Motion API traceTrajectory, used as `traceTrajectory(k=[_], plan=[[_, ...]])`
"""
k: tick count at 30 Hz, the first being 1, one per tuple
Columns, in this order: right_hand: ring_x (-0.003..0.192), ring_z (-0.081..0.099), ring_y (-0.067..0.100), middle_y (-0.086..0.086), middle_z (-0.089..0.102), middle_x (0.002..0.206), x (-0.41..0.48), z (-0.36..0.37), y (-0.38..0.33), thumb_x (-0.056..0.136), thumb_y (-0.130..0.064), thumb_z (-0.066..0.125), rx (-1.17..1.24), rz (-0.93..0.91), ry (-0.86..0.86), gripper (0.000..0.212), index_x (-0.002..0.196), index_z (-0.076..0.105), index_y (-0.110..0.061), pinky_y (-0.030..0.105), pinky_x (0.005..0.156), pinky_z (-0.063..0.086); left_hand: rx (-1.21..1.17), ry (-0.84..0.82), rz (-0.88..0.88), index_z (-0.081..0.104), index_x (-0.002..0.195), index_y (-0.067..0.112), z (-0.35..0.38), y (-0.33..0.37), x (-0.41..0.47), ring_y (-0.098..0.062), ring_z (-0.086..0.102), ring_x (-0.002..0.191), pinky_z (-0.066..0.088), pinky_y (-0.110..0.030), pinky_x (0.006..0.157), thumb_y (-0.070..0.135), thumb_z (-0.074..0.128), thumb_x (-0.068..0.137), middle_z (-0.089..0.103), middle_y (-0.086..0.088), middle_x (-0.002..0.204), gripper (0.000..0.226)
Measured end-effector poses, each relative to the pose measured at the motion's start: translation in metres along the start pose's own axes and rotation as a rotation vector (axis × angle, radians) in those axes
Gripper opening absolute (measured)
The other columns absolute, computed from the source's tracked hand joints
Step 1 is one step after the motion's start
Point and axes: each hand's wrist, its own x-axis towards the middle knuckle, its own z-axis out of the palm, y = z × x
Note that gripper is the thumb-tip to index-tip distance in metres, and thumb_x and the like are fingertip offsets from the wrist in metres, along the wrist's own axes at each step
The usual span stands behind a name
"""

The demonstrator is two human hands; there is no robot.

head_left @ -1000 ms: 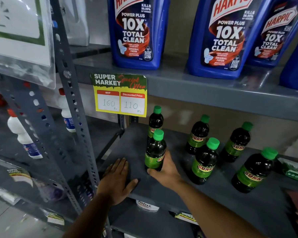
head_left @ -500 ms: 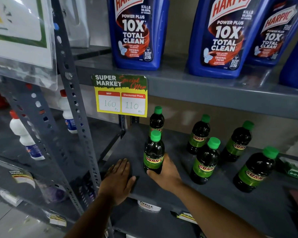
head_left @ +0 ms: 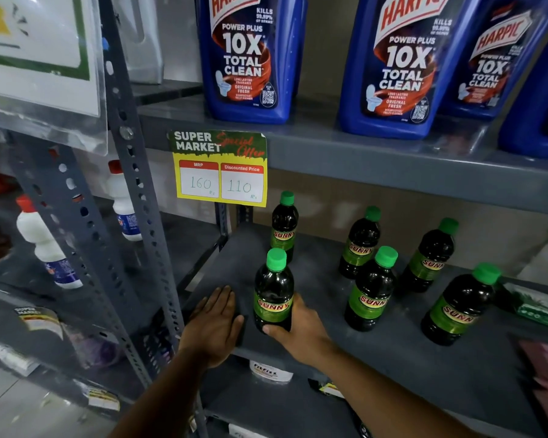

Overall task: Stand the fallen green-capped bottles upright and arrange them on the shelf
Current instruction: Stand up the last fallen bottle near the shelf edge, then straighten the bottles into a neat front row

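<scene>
Several dark bottles with green caps and green "SUNNY" labels stand upright on the grey shelf [head_left: 392,358]. My right hand [head_left: 301,330] grips the base of the front left bottle [head_left: 274,289], whose label faces me. Behind it stands another bottle [head_left: 284,227]. Further right stand a back bottle [head_left: 359,243], a front bottle [head_left: 372,290], one behind it to the right [head_left: 430,256] and the rightmost bottle [head_left: 460,306]. My left hand [head_left: 214,324] lies flat, fingers together, on the shelf's front left corner, just left of the held bottle.
Blue Harpic cleaner bottles [head_left: 250,58] fill the shelf above, with a yellow price tag [head_left: 220,169] hanging from its edge. A perforated grey upright [head_left: 133,197] borders the left. White bottles [head_left: 45,245] stand in the neighbouring bay. Green packets [head_left: 535,306] lie at the shelf's right end.
My right hand has turned the front left bottle so its label now faces me, and shifted it slightly left. My left hand stays flat on the shelf.
</scene>
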Motion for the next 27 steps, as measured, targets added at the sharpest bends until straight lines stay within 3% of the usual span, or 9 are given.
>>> traceTrajectory(k=[4,12,16,19,23,25,27], plan=[[0.121,0.057,0.018,0.001,0.061,0.131,-0.015,0.012,0.000,0.076,-0.038,0.077,0.004,-0.028,-0.005,0.071,0.134,0.042,-0.019,0.032,0.097,0.048,0.002,-0.005,0.008,0.028,0.144,0.007,-0.002,0.000,-0.002,-0.024,0.017,0.142,0.009,-0.037,0.111,0.059,-0.006,0.088,0.027,-0.012,0.154,0.084],[0.123,0.055,0.016,-0.001,0.059,0.132,-0.019,0.019,-0.004,0.077,-0.035,0.077,0.055,-0.010,0.014,0.071,0.136,0.041,-0.019,0.029,0.098,0.046,0.011,-0.019,0.003,0.029,0.144,0.008,-0.001,-0.001,-0.002,-0.023,0.019,0.142,0.010,-0.037,0.111,0.058,-0.002,0.090,0.029,-0.012,0.153,0.080],[0.128,0.046,0.005,-0.010,0.050,0.138,-0.033,0.013,-0.004,0.070,-0.039,0.080,0.172,-0.051,0.031,0.089,0.143,0.030,-0.030,0.027,0.103,0.040,0.017,-0.025,0.012,0.027,0.145,0.007,0.000,-0.001,-0.002,-0.024,0.019,0.142,0.012,-0.038,0.112,0.056,0.001,0.091,0.029,-0.012,0.153,0.077],[0.125,0.041,0.004,-0.010,0.041,0.132,-0.052,0.005,0.010,0.071,-0.047,0.073,0.168,-0.113,0.318,0.081,0.139,0.033,-0.029,0.024,0.106,0.035,0.032,-0.023,0.017,0.029,0.144,0.005,-0.001,-0.002,-0.002,-0.027,0.023,0.140,0.016,-0.040,0.111,0.057,-0.003,0.090,0.033,-0.014,0.151,0.081],[0.109,0.038,0.021,-0.007,0.032,0.116,-0.057,-0.029,0.050,0.066,-0.041,0.064,0.011,-0.071,0.752,0.067,0.121,0.041,-0.010,0.049,0.094,0.041,0.046,-0.022,0.001,0.024,0.146,0.007,0.002,0.000,0.001,-0.023,0.017,0.142,0.011,-0.038,0.112,0.057,-0.001,0.089,0.027,-0.011,0.154,0.080],[0.115,0.037,0.030,0.011,0.037,0.120,-0.048,-0.052,0.068,0.062,-0.035,0.069,0.022,0.056,0.792,0.074,0.121,0.039,-0.003,0.055,0.097,0.038,0.059,-0.036,-0.011,0.020,0.147,0.009,0.004,-0.001,0.002,-0.021,0.012,0.143,0.007,-0.037,0.113,0.055,0.001,0.087,0.021,-0.008,0.156,0.078],[0.124,0.038,0.037,0.021,0.038,0.127,-0.039,-0.071,0.081,0.062,-0.019,0.080,0.042,0.104,0.711,0.084,0.129,0.034,0.003,0.052,0.105,0.036,0.057,-0.040,-0.014,0.019,0.147,0.009,0.006,-0.003,0.003,-0.020,0.010,0.143,0.007,-0.037,0.113,0.056,0.000,0.086,0.020,-0.008,0.157,0.079]])
